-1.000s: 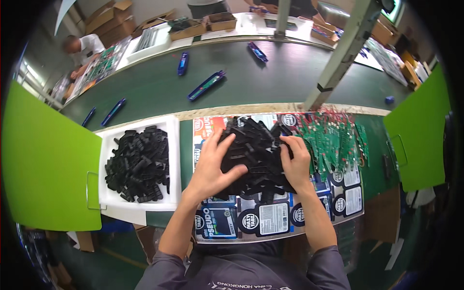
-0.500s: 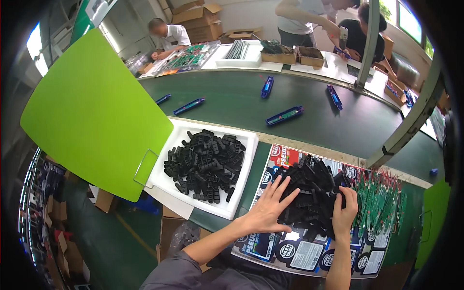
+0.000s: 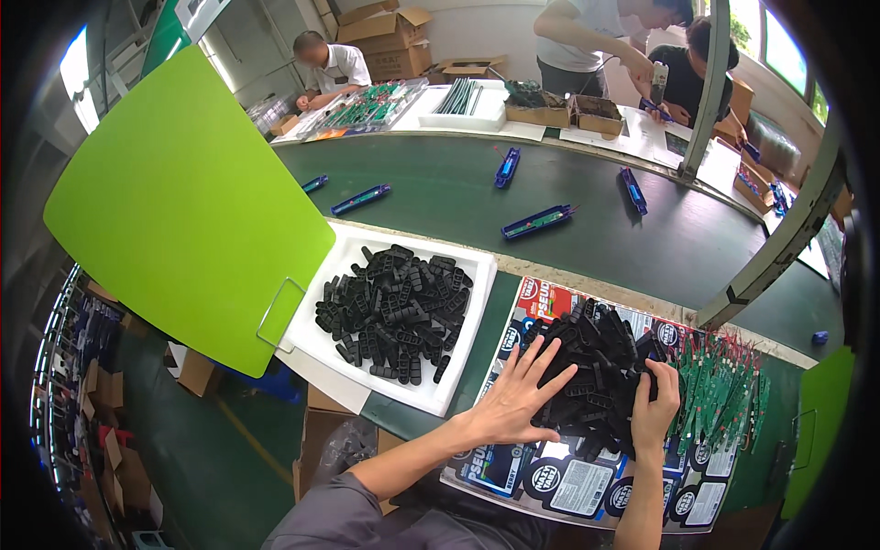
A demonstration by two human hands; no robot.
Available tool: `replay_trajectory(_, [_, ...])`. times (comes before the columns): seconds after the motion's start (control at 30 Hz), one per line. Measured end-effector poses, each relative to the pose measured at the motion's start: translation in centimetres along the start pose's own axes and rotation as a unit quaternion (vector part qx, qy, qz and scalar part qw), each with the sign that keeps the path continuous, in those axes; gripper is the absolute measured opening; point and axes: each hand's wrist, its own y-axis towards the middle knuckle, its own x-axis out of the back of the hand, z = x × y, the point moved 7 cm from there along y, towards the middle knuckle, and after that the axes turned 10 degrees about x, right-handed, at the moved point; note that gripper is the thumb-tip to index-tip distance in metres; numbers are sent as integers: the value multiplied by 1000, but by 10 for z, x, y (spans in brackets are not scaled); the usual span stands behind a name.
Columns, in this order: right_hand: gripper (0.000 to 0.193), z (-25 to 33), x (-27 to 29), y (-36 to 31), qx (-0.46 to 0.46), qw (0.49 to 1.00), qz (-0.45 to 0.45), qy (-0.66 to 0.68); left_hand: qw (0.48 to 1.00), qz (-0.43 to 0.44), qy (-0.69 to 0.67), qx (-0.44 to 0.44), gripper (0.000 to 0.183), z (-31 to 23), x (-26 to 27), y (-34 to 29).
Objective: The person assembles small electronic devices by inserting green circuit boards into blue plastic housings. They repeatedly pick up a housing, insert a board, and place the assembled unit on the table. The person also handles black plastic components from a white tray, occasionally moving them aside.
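Observation:
A heap of small black plastic parts (image 3: 587, 367) lies on a printed cardboard sheet (image 3: 568, 486) in front of me. My left hand (image 3: 518, 394) rests against the heap's left side, open, its fingers spread and touching the parts. At the heap's right edge is my right hand (image 3: 654, 408), its fingers bent but apart; I see nothing gripped in it. Its fingertips touch or nearly touch black pieces there. Green circuit boards with red wires (image 3: 720, 390) lie in a bunch just right of that hand.
Left of the sheet, a white tray (image 3: 440, 399) holds more black ribbed parts (image 3: 399, 312). A green panel (image 3: 192, 211) rises beside it. Beyond, blue casings (image 3: 536, 222) lie on a dark green conveyor belt (image 3: 422, 192). A metal post (image 3: 779, 225) stands right; co-workers sit and stand across the belt.
Both hands keep nearly the same place around the heap. The whole view has shifted slightly. Across the belt, a seated co-worker's head and arms have moved a little.

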Motion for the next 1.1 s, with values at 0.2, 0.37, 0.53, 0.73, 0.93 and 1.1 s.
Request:
replay_trajectory(0.2, [22,2,-2,1,-1,1000,3,2,1000,-4,23,5,118,-2,2,0])
replay_trajectory(0.37, [22,3,-1,1,-5,1000,1,2,999,-8,37,20,109,-2,3,4])
replay_trajectory(0.53, [22,2,-1,1,-8,1000,4,4,998,-23,39,35,103,-5,12,18])
replay_trajectory(0.73, [22,2,-1,1,-7,1000,7,-5,999,3,7,-34,95,-34,17,52])
replay_trajectory(0.93, [21,2,-1,2,-8,1000,5,-5,997,-71,19,-28,77,-30,18,81])
replay_trajectory(1.1, [21,2,-1,3,-11,1000,12,-9,996,-84,20,13,72,-9,14,77])
